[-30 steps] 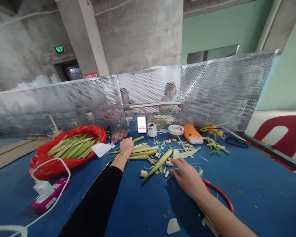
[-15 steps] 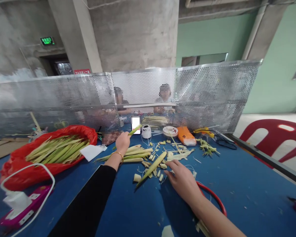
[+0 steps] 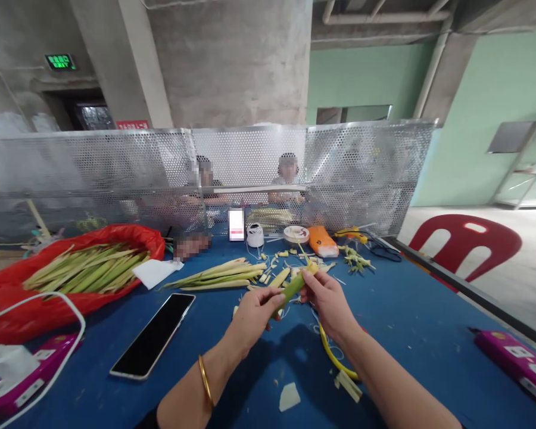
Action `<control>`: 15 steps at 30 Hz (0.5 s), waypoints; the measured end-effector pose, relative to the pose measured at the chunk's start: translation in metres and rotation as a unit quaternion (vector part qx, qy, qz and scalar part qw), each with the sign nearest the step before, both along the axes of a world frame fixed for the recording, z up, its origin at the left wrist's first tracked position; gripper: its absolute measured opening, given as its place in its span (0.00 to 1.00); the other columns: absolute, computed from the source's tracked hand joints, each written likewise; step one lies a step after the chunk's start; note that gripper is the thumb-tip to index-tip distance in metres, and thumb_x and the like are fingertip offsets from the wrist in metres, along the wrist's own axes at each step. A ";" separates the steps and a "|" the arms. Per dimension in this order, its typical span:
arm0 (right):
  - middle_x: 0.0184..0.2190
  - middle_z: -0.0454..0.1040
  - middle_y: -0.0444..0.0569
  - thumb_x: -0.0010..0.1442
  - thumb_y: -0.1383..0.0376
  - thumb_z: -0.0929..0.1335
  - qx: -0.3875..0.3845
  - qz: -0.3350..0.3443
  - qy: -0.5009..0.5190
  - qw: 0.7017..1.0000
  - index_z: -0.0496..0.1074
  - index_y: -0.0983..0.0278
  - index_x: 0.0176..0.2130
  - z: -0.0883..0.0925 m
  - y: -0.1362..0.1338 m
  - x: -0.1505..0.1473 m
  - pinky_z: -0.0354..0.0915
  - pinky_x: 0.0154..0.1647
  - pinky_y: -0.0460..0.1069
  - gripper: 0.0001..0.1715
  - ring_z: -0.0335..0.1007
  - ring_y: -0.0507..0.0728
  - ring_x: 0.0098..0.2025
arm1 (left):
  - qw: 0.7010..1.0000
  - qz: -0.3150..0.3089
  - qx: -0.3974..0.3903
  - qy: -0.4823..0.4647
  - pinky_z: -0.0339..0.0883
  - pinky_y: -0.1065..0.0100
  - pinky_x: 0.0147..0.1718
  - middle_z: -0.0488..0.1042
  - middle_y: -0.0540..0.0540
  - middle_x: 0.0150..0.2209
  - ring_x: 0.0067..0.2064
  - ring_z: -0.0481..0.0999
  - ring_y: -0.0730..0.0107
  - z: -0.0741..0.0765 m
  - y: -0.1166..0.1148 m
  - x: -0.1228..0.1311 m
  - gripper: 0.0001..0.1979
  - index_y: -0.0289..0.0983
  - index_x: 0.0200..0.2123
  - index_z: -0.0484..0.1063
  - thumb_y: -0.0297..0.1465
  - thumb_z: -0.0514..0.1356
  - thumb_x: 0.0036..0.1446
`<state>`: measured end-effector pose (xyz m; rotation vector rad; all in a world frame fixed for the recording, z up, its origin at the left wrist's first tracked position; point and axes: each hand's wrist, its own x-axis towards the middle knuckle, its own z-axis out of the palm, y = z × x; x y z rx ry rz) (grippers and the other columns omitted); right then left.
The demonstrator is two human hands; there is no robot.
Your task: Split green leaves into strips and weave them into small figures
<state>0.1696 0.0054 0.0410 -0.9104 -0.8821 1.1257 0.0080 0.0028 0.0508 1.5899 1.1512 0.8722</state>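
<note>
Between my two hands is a long green husk-like leaf piece, pale yellow at its upper right end. My left hand grips its lower left part between thumb and fingers. The fingers of my right hand are closed around its pale end. A bundle of similar green and pale leaf pieces lies on the table to the left of my hands. Small cut scraps are scattered just beyond them, with thin white threads. The lower end of the held piece is partly hidden by my left hand.
On the blue table are a red bag of long leaves, a black phone, and purple power strips on both sides. Farther back are a tape roll, an orange pack and a perforated metal screen, with people behind it.
My left hand has come back from the far side with the green piece, and my right hand now grips its end. The phone, earlier mostly behind my left arm, shows fully.
</note>
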 end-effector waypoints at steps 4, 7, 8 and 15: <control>0.15 0.67 0.40 0.46 0.51 0.75 -0.003 0.001 -0.044 0.999 0.71 0.65 0.25 -0.005 -0.003 -0.004 0.58 0.21 0.45 0.21 0.61 0.49 0.18 | 0.978 0.038 0.159 0.126 0.63 0.68 0.34 0.75 0.49 0.33 0.33 0.72 0.67 -0.001 -0.004 0.000 0.18 0.39 0.41 0.75 0.34 0.67 0.44; 0.14 0.66 0.39 0.48 0.51 0.75 -0.002 0.000 -0.067 0.998 0.71 0.65 0.25 -0.005 -0.005 -0.005 0.57 0.21 0.45 0.20 0.60 0.49 0.18 | 0.968 0.025 0.204 0.146 0.62 0.67 0.35 0.77 0.49 0.33 0.34 0.73 0.66 -0.002 -0.008 0.002 0.09 0.41 0.38 0.77 0.32 0.60 0.54; 0.15 0.66 0.39 0.48 0.51 0.75 -0.002 0.007 -0.064 0.998 0.71 0.64 0.25 -0.004 -0.006 -0.005 0.57 0.22 0.45 0.20 0.60 0.49 0.18 | 0.973 0.015 0.191 0.129 0.62 0.67 0.35 0.76 0.49 0.32 0.34 0.73 0.66 -0.002 -0.008 0.002 0.10 0.41 0.38 0.77 0.32 0.58 0.55; 0.24 0.70 0.41 0.46 0.56 0.76 -0.006 0.086 -0.022 0.996 0.75 0.64 0.34 -0.003 -0.006 -0.004 0.59 0.25 0.45 0.18 0.62 0.49 0.24 | 0.994 -0.064 -0.052 -0.065 0.63 0.72 0.23 0.76 0.46 0.32 0.25 0.72 0.72 -0.003 0.000 0.000 0.16 0.35 0.38 0.76 0.39 0.52 0.59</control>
